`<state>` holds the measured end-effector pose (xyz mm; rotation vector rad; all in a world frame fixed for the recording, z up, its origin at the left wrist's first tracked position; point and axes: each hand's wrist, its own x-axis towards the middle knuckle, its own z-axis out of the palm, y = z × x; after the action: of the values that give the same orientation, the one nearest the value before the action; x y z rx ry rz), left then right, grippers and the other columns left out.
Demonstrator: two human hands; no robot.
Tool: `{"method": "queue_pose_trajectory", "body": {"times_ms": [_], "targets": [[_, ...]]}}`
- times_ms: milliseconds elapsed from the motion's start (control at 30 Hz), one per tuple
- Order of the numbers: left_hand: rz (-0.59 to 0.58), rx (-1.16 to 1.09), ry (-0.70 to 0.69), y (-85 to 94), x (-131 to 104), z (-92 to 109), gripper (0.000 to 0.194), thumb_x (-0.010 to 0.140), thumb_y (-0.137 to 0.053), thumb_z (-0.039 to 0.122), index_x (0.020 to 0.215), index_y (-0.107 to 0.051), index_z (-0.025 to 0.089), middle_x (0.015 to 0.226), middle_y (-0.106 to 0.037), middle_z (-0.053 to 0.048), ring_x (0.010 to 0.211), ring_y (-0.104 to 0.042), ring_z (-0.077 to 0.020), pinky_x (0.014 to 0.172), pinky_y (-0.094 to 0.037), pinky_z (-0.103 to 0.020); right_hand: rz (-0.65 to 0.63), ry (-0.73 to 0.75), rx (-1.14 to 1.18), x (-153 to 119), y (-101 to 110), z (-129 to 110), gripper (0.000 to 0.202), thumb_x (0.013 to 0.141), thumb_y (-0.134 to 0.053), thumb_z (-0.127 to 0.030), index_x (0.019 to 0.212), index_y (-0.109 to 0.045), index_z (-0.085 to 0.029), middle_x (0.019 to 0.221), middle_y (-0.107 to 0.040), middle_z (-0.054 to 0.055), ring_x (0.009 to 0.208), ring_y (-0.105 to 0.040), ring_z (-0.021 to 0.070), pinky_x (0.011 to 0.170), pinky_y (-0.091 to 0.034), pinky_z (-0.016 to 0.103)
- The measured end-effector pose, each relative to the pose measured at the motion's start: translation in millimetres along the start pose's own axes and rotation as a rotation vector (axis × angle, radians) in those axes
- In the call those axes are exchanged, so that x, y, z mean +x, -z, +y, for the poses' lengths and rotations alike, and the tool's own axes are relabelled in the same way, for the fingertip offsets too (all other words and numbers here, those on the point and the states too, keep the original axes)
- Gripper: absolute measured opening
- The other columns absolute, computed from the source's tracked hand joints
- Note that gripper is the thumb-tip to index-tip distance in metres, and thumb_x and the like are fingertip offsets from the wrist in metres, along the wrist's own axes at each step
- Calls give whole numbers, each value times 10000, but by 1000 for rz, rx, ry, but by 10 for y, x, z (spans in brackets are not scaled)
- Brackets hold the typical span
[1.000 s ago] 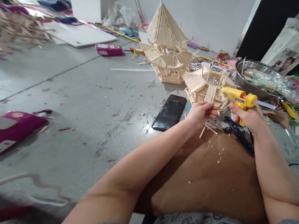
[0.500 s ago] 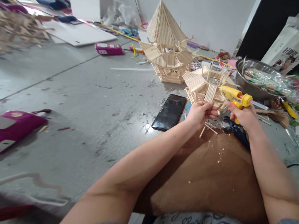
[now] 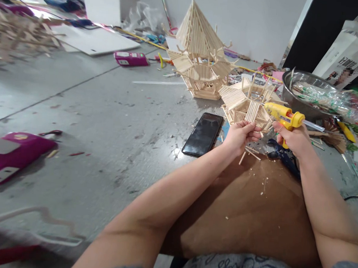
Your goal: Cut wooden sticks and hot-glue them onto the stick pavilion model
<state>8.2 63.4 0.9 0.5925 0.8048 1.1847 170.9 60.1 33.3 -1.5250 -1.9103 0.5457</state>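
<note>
My right hand [image 3: 291,135] is wrapped round the handle of a yellow hot glue gun [image 3: 282,114], a clear glue stick poking from its back. The nozzle points left at the small wooden-stick pavilion [image 3: 235,96]. My left hand [image 3: 244,133] pinches the lower end of a flat panel of wooden sticks [image 3: 252,112], which leans against the pavilion's near side. Whether the panel is fixed there I cannot tell. Behind stands a taller stick pagoda [image 3: 200,60] with a pointed roof. Loose sticks [image 3: 252,153] lie just below my left hand.
A black phone [image 3: 202,134] lies left of the pavilion. Dark blue pliers [image 3: 285,156] rest below the glue gun. At the right, a metal bowl [image 3: 290,93] holds sticks and plastic wrap. Purple power strips [image 3: 131,59] sit on the grey floor. Brown sheet [image 3: 246,216] covers my lap.
The glue gun in my right hand has shifted slightly to the right. My left hand and the stick panel have stayed in place.
</note>
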Motion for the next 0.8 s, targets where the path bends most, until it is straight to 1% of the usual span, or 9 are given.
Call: {"method": "queue_pose_trajectory", "body": {"times_ms": [100, 200, 467, 633, 800], "targets": [[-4, -5, -3, 5, 9, -4, 171, 828, -477, 100, 663, -515, 113, 589, -636, -11, 437, -561, -50, 437, -444, -156, -13, -97, 35, -4, 17, -32, 362, 755, -485, -545, 709, -598, -204, 510, -542, 13, 474, -535, 167, 513, -456, 352], [-13, -2, -5, 12, 18, -8, 163, 827, -481, 103, 667, -510, 118, 596, -640, -13, 444, -564, -48, 440, -446, -149, -37, -124, 21, -6, 29, -47, 353, 751, -497, -537, 677, -589, -204, 490, -531, 9, 474, -534, 169, 540, -457, 363], [-33, 37, -25, 39, 28, 6, 101, 781, -534, 83, 691, -502, 118, 617, -649, -21, 464, -576, -57, 458, -451, -159, -22, -90, 70, -2, 20, 11, 347, 741, -515, -537, 669, -585, -205, 482, -528, 6, 474, -518, 168, 514, -432, 347], [-11, 65, -64, 56, 57, 3, 91, 769, -552, 85, 698, -501, 108, 628, -642, -19, 452, -572, -62, 453, -447, -179, 5, -76, 164, 11, -7, 53, 333, 702, -577, -527, 630, -562, -202, 434, -488, -11, 429, -474, 143, 462, -387, 309], [8, 111, -74, 44, 62, 0, 91, 769, -570, 106, 712, -500, 115, 630, -640, -13, 458, -567, -59, 469, -446, -185, 7, -44, 228, 22, -37, 110, 292, 684, -620, -483, 603, -557, -210, 423, -472, -16, 437, -472, 143, 448, -372, 295]]}}
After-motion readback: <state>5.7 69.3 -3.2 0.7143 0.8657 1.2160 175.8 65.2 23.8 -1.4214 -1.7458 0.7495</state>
